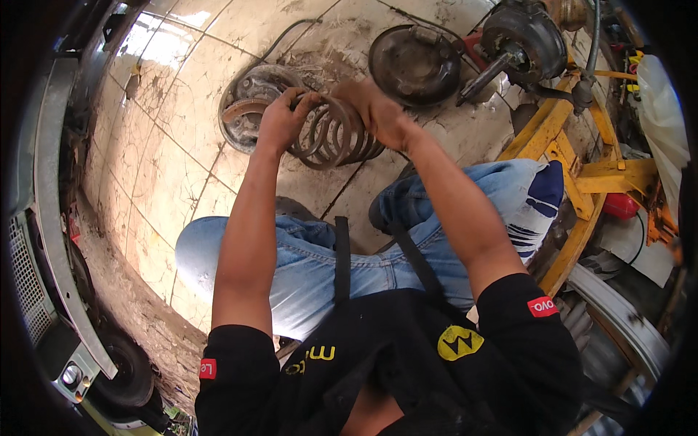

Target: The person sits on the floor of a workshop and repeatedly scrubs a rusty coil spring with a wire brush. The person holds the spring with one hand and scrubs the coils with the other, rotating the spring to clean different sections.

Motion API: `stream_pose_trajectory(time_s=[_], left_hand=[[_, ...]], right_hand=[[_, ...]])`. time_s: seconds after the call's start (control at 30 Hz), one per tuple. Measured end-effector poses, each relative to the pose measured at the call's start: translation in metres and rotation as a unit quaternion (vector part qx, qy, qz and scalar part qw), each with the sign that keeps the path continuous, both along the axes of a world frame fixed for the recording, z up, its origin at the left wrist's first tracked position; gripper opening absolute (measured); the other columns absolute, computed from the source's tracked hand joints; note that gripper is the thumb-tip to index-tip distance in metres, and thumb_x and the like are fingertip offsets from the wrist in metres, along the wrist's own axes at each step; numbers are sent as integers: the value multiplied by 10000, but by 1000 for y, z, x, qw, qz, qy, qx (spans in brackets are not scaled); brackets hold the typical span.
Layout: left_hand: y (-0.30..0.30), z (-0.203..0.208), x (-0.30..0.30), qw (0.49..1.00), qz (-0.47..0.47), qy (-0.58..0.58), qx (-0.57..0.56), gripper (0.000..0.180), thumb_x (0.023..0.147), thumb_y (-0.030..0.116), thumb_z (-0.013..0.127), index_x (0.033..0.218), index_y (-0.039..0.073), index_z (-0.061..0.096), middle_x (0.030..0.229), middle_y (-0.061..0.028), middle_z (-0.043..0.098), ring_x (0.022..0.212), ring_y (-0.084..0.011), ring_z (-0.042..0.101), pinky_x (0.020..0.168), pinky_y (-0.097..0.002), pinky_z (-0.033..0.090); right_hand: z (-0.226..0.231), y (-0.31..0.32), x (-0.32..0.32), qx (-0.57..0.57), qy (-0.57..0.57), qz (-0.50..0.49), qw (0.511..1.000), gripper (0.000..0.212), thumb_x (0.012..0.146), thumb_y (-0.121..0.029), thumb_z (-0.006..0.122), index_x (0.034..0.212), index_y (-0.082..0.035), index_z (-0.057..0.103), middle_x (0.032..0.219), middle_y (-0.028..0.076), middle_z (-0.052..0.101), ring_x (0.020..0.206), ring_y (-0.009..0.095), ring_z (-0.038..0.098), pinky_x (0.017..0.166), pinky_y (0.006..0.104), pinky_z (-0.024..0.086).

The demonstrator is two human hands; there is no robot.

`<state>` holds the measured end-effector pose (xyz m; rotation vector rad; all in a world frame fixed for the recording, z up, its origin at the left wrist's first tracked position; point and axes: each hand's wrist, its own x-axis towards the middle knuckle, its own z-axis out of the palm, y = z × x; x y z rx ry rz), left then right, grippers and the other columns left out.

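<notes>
A rusty coil spring lies tilted between my hands, just above or on the tiled floor; which one I cannot tell. The thumb and fingers of my left hand are closed on its upper left coil. Against the spring's upper right side is my right hand, its fingers smeared by motion, so their grip is unclear. Just left of the spring, partly behind my left hand, sits a round brake backing plate with a curved brown brake shoe on it.
A dark round plate lies beyond my right hand. Farther right are a drum-shaped part with a shaft and a yellow metal stand. A thin black cable runs across the floor. A grey metal bar stands at far left.
</notes>
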<state>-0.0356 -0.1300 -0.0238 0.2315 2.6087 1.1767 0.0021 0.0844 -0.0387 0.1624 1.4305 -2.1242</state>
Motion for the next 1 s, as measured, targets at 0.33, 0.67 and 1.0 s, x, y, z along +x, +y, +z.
stream_pose_trajectory(time_s=[0.33, 0.67, 1.0], left_hand=[[5, 5, 1, 1000, 11, -16, 20, 626, 835, 589, 629, 1136, 40, 630, 962, -137, 688, 887, -238, 646, 789, -338, 493], [3, 2, -1, 999, 33, 16, 31, 683, 782, 624, 657, 1123, 34, 622, 1010, -175, 681, 988, -312, 648, 829, -383, 495], [7, 10, -3, 999, 39, -3, 19, 747, 761, 588, 705, 1257, 57, 532, 1074, -186, 666, 1023, -299, 643, 851, -368, 498]], right_hand=[[1, -5, 11, 142, -15, -15, 990, 738, 984, -603, 183, 1405, -45, 420, 1323, 106, 526, 1210, 213, 490, 1055, 338, 345], [-7, -11, 13, 111, 21, -17, 994, 1002, 845, -803, 116, 1476, -45, 290, 1476, 158, 370, 1398, 268, 294, 1153, 389, 205], [-4, -16, 19, 252, 154, -40, 954, 904, 903, -733, 148, 1407, -33, 420, 1384, 178, 483, 1316, 299, 423, 1089, 348, 323]])
